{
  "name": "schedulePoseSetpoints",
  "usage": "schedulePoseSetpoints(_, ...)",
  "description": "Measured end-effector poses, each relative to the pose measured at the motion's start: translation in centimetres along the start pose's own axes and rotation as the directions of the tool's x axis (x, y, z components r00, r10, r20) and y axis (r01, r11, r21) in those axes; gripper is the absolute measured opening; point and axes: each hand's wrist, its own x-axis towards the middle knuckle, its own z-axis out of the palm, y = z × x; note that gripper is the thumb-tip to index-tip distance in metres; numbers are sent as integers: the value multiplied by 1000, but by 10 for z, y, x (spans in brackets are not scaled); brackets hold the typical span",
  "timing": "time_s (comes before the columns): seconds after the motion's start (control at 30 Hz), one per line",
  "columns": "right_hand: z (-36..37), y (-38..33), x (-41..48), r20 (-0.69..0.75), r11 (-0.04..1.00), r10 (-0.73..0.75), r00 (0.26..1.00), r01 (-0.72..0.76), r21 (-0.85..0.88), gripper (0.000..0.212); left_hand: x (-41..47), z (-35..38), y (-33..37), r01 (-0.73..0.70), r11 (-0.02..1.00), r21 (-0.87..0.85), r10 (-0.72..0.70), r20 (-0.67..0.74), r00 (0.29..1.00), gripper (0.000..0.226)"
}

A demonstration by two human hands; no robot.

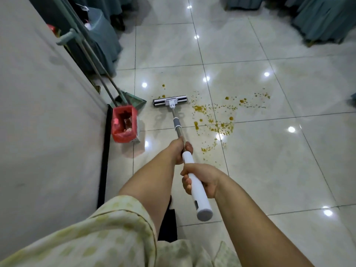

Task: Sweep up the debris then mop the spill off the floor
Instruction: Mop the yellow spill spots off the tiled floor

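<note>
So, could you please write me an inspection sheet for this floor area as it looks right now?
Surface: glossy tiled floor, ceiling lights reflected.
Job's things: mop head flat on the floor, left of the yellow-brown spill, which is mostly unmopped; a few drops lie beside the head.
Clutter: red-lined dustpan holding debris and a broom stand by the wall.
Grippers: left hand grips the mop pole further down; right hand grips the white handle.
Cables: nothing seen.
Surroundings: teal cloth-covered furniture at the far edges.

Teal chair covers [325, 18] ring the white wall [38, 97].
</note>
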Motion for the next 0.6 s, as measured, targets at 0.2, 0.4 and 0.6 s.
schedulePoseSetpoints(0.2,54,-120,79,-12,998,-2,1000,3,59,9,60,3,147,-15,993,120,22,-53,998,30)
schedulePoseSetpoints(0.4,78,-212,150,-19,992,-85,996,86,90,9,123,16,252,-33,985,169,48,-87,995,32)
schedulePoseSetpoints(0.6,69,-210,182,-58,998,-57,997,58,9,6,147,5,252,-10,992,128,21,-84,996,41)
